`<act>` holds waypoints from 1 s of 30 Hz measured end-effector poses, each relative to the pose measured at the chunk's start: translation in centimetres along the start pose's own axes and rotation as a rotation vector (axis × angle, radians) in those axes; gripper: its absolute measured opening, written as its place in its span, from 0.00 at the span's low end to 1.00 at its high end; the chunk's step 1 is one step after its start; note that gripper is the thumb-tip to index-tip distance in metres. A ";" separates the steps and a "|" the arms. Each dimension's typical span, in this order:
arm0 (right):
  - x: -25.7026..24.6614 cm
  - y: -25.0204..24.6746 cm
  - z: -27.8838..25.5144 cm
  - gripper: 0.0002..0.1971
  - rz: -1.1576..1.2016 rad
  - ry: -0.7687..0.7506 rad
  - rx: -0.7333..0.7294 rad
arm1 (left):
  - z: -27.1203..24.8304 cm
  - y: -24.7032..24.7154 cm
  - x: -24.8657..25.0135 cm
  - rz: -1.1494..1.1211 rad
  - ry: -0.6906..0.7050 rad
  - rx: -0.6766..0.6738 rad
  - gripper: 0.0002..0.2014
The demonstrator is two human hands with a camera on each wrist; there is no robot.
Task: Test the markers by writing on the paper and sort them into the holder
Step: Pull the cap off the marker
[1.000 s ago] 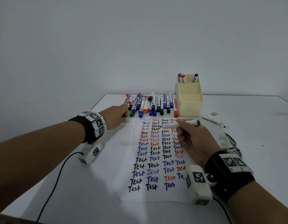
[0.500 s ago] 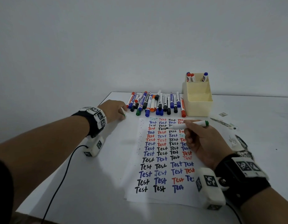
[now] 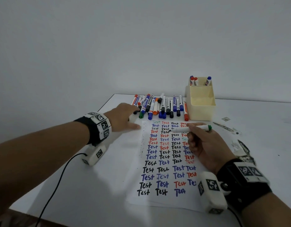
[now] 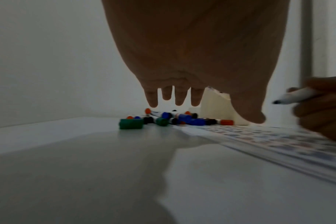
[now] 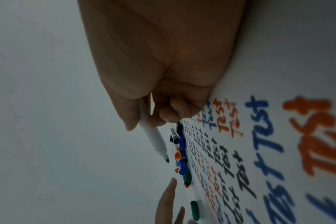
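Right hand (image 3: 205, 141) pinching an uncapped white marker with a green end (image 3: 193, 128), tip hovering over the white paper covered in "Test" words (image 3: 164, 161). Left hand (image 3: 123, 117) spreading relaxed fingers, holding nothing, above a loose green cap (image 4: 131, 123) lying beside the row of capped markers (image 3: 159, 107). Cream plastic holder (image 3: 200, 102) standing behind the paper.

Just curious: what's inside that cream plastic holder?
Three capped markers stand in the back compartment of the cream plastic holder: two red-capped, one blue-capped. The front compartments' bottoms are hidden by the walls.

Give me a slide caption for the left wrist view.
Left hand open above the table, a loose green cap beside the marker pile.
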State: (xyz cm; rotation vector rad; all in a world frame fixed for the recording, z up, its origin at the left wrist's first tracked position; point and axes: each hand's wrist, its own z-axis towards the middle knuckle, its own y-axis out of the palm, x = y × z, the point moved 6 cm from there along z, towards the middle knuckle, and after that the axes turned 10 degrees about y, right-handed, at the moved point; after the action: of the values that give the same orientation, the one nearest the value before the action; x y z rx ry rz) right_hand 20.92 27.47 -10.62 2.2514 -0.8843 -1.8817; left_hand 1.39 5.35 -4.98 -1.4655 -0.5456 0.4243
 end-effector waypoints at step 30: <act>0.3 -0.7 -7.8 0.09 -0.126 -0.046 -0.009 | -3.2 7.2 8.3 0.167 0.242 -0.586 0.58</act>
State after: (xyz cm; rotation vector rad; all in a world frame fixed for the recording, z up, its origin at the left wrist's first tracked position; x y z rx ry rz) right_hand 28.40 25.63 -9.24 2.3180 -0.7537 -1.9931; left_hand 10.38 8.02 -11.47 -2.1031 -0.3658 0.2152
